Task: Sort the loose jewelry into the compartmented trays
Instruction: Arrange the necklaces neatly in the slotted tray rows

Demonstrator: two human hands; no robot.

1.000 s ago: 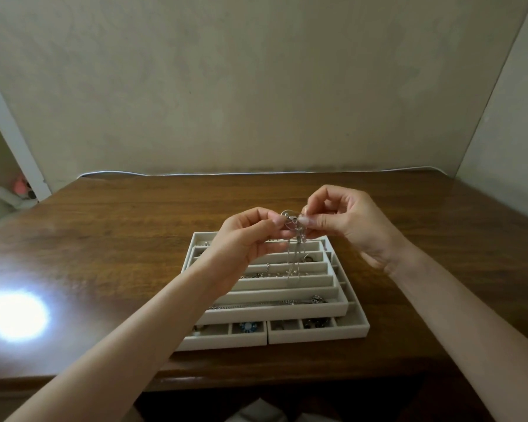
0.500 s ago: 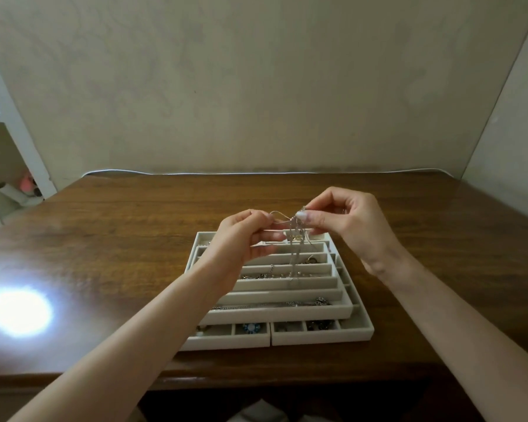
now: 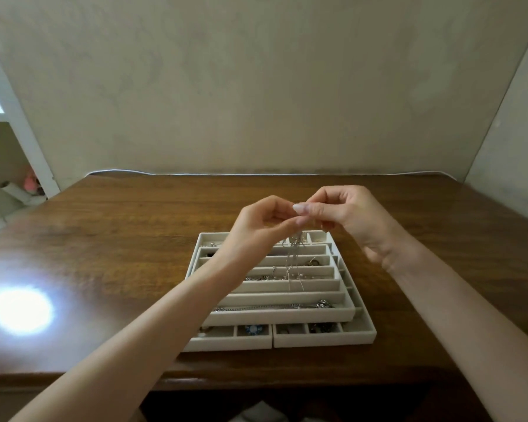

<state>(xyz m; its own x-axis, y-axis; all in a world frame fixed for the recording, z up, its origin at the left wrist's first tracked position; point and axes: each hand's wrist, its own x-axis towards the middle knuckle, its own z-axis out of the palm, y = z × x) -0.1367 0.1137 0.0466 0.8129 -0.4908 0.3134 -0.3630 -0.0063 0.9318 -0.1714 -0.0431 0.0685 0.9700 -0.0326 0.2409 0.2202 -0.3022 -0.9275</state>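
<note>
While both hands met above the stacked trays [image 3: 352,312], left hand [image 3: 261,229] and right hand [image 3: 351,216] fingers were pinched closed on a thin silver chain [image 3: 294,263], its strands dangling over the long compartments, clear of the surface [image 3: 134,239].

Left arm [image 3: 153,324] hides the trays' [image 3: 323,338] left compartments; fingers [image 3: 299,208] cover the top of the chain [image 3: 294,263], its type indeterminate; small compartment contents too tiny to identify.
</note>
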